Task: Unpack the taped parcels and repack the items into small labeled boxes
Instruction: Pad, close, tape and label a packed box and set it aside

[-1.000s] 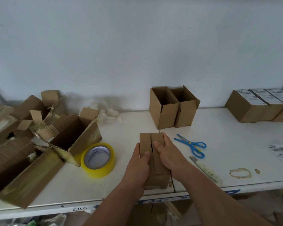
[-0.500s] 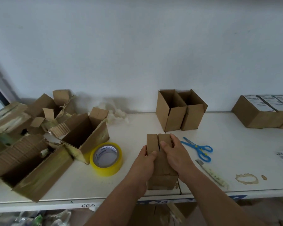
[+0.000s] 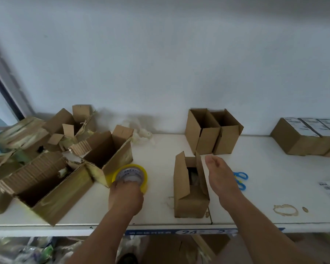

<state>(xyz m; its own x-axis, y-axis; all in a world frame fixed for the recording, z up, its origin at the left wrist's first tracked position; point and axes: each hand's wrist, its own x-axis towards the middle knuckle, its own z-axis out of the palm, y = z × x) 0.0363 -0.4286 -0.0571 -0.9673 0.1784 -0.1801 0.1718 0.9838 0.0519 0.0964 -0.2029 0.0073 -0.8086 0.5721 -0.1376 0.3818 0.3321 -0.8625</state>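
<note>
Small cardboard box point(image 3: 191, 189) near worktop point(image 3: 160, 212) front edge, flaps sprung open, contents showing; left hand point(image 3: 125, 197) gripping yellow tape roll point(image 3: 131, 175); right hand point(image 3: 220, 176) open beside flap; unheld flaps likely springing wider, spoiling taping.

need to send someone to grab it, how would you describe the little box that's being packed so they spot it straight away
On the white shelf, look near the front edge, just right of the yellow tape roll. The small box stands alone there beside the right hand. Unlike the two empty open boxes behind it, its flaps are half folded over contents inside.
</note>
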